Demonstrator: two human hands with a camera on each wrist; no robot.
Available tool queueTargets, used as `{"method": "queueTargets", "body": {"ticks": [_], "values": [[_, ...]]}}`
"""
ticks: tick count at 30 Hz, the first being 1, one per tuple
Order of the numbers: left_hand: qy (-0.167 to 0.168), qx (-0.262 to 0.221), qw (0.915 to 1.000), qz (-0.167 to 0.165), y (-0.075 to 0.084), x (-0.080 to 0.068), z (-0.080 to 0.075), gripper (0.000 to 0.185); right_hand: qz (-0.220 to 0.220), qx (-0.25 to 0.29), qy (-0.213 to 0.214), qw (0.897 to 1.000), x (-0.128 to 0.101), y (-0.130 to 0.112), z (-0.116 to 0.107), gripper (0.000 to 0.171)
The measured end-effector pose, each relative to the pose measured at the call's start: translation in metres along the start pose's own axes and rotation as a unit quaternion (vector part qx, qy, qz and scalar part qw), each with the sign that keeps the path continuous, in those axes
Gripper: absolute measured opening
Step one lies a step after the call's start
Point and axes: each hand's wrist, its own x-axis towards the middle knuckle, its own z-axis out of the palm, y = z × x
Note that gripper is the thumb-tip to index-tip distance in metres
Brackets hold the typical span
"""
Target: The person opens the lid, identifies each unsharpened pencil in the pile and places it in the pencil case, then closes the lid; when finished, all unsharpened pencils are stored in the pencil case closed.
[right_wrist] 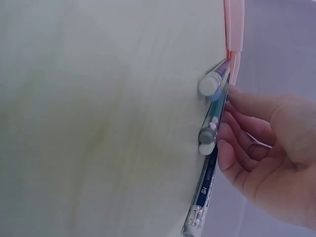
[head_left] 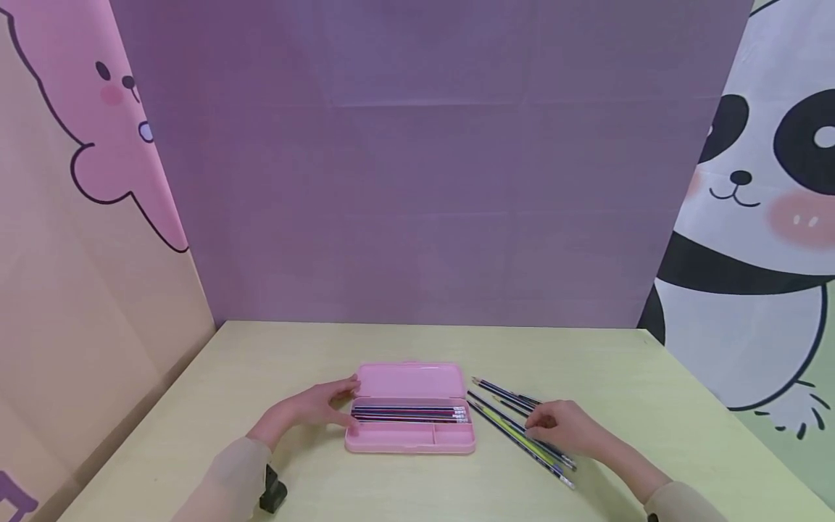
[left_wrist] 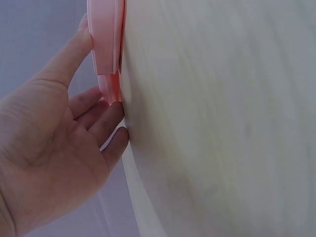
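A pink pencil case (head_left: 409, 438) lies with its lid (head_left: 409, 380) back on the table. A row of dark striped pencils (head_left: 407, 414) fills its upper compartment, erasers to the right. My left hand (head_left: 320, 404) rests at the case's left end, thumb by the tray and fingers at the lid's edge. In the left wrist view the thumb touches the pink side (left_wrist: 105, 44). Over the loose pencils (head_left: 515, 433) to the right, my right hand (head_left: 564, 426) bends its fingers, tips right at them. Erasers of several pencils (right_wrist: 201, 195) point toward the right wrist camera.
The loose pencils are mostly dark, with a yellow-green one among them, fanned out close to the case's right edge. A black object (head_left: 273, 493) sits beside the left sleeve. A purple backdrop (head_left: 417, 181) rises behind the pale wooden table (head_left: 293, 348).
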Motion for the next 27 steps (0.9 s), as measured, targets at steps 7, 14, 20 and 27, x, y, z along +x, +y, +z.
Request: {"method": "queueTargets", "body": {"ticks": [7,14,20,27], "values": [[0.000,-0.008,1.0000,0.004,-0.0006,-0.0013,0.0012,0.090,0.000,-0.017,0.001,1.000,-0.0013,-0.0001,-0.0017,0.005],[0.001,-0.004,1.0000,0.006,0.0008,-0.0024,0.0005,0.091,0.014,-0.001,-0.001,1.000,-0.0032,0.0013,-0.0051,0.008],[0.001,-0.004,1.0000,0.004,0.0011,-0.0019,0.0001,0.092,0.028,0.003,-0.003,1.000,-0.0056,0.0011,-0.0068,0.009],[0.003,0.001,1.0000,0.000,0.0020,-0.0008,-0.0007,0.090,0.027,-0.020,0.012,0.999,-0.0064,0.0024,-0.0054,0.007]]}}
